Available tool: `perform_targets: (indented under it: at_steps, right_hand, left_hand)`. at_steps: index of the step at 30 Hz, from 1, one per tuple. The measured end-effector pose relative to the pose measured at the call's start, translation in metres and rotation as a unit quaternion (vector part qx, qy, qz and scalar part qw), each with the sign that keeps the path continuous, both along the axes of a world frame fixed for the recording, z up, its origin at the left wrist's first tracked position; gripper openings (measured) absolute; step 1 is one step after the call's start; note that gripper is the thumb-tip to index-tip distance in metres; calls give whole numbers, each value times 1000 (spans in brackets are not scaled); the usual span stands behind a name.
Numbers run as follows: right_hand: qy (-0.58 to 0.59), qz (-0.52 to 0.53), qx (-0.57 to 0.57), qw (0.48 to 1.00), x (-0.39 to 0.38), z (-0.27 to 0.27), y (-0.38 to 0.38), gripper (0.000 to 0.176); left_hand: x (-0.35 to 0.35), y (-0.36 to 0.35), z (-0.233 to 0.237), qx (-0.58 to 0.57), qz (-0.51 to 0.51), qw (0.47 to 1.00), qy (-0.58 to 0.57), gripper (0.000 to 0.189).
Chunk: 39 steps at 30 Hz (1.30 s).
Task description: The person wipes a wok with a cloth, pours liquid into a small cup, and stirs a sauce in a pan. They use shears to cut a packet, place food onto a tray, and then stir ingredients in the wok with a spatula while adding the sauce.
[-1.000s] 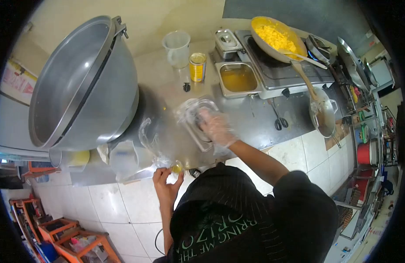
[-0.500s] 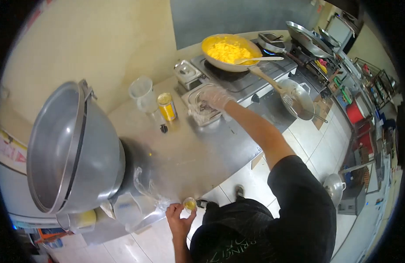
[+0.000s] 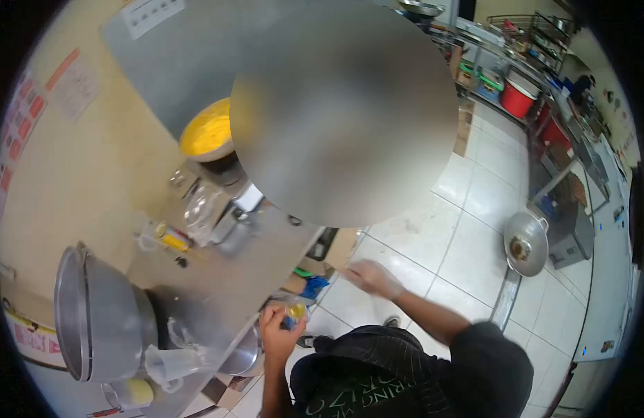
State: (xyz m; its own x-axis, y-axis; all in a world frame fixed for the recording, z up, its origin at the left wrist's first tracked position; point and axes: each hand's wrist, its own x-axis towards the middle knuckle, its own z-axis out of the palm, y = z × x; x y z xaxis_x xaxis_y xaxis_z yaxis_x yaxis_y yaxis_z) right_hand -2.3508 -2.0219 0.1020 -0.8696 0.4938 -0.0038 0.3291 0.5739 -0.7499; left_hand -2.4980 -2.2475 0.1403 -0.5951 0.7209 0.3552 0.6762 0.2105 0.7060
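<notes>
My left hand [image 3: 281, 333] holds a small clear cup [image 3: 296, 311] with yellow liquid in it, pinched between thumb and fingers at the counter's front edge. To the right of it, over the floor, is my right hand [image 3: 375, 279] in a clear plastic glove. Its fingers are pressed together and a little blurred; whatever they may hold cannot be made out. On the counter [image 3: 231, 268] stand a yellow can [image 3: 172, 237] and a metal container partly covered by clear plastic [image 3: 202, 212]. A small black object [image 3: 180, 262] lies near the can.
A large grey pot [image 3: 113, 313] and a clear plastic jug [image 3: 170, 364] are at the left. Behind is a pan of yellow food [image 3: 209, 132]. A round blurred patch hides much of the stove area. A metal wok [image 3: 525, 244] sits at right, beyond the tiled floor [image 3: 419, 251].
My right hand has left the metal container and come back toward my body, near the cup. The view has turned to the right. My left hand still holds the cup.
</notes>
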Motion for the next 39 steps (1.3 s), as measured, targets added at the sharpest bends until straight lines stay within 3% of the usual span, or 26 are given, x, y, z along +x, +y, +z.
perform_targets:
  at_steps: [1, 2, 4, 5, 6, 7, 9, 11, 15, 17, 21, 25, 26, 27, 28, 29, 30, 31, 32, 35, 39]
  right_hand:
    - [-112, -70, -37, 991, 65, -25, 8, 36]
    - [13, -118, 42, 992, 141, -82, 8, 35]
    - [-104, -207, 146, 962, 272, -119, -3, 32]
    - [-202, -269, 238, 911, 326, -128, -11, 28]
    - [-189, -366, 121, 903, 357, -100, -9, 29]
    - [-206, -463, 28, 862, 379, -79, -4, 34]
    - [-151, -551, -18, 821, 420, -72, 12, 37]
    - [-127, -557, 10, 821, 443, -78, 41, 40]
    - [-143, -562, -94, 809, 411, -23, 132, 47]
    - [-65, -546, 68, 833, 415, -65, 181, 51]
    - [-110, -509, 9, 854, 408, -40, 285, 52]
    - [-200, -484, 35, 851, 501, -135, 329, 45]
    - [-339, -377, 261, 822, 557, -217, 314, 40]
    - [-322, -448, 82, 830, 558, -191, 301, 37]
    - [-326, -467, 50, 820, 593, -231, 271, 32]
    - [-365, -485, -58, 793, 616, -254, 231, 21]
    - [-486, -400, -15, 777, 627, -263, 192, 17]
    - [-470, -433, -9, 769, 633, -278, 151, 16]
    - [-475, -452, -81, 751, 624, -273, 128, 16]
    - [-425, -556, -334, 632, 571, -258, 156, 19]
    - [-403, -534, -371, 644, 550, -282, 269, 23]
  left_hand:
    - [16, 26, 3, 17, -24, 1000, -7, 28]
    - [30, 49, 6, 28, -46, 998, -15, 28]
    - [58, 93, 7, 46, -95, 994, -27, 26]
    - [73, 117, 8, 55, -121, 991, -31, 25]
    - [87, 137, 12, 33, -138, 990, -26, 25]
    - [101, 159, 16, 14, -154, 988, -22, 24]
    - [130, 202, 25, 23, -209, 975, -70, 25]
    - [153, 242, 26, 24, -233, 970, -60, 25]
    - [189, 325, 38, 37, -281, 958, -40, 25]
    - [199, 367, 32, 56, -290, 954, -59, 27]
    - [214, 455, 31, 89, -283, 954, -49, 27]
    - [225, 547, 30, 71, -280, 957, -39, 26]
    - [229, 569, 32, 73, -280, 956, -45, 27]
    - [232, 595, 36, 75, -283, 955, -47, 27]
    - [235, 621, 32, 72, -292, 953, -37, 29]
    - [239, 644, 30, 69, -300, 950, -48, 29]
    - [242, 668, 27, 66, -308, 947, -56, 30]
    - [246, 695, 24, 65, -316, 945, -61, 30]
    - [251, 719, 19, 79, -314, 945, -54, 31]
    - [264, 792, 21, 53, -315, 945, -72, 31]
    - [282, 898, -3, 62, -299, 949, -74, 30]
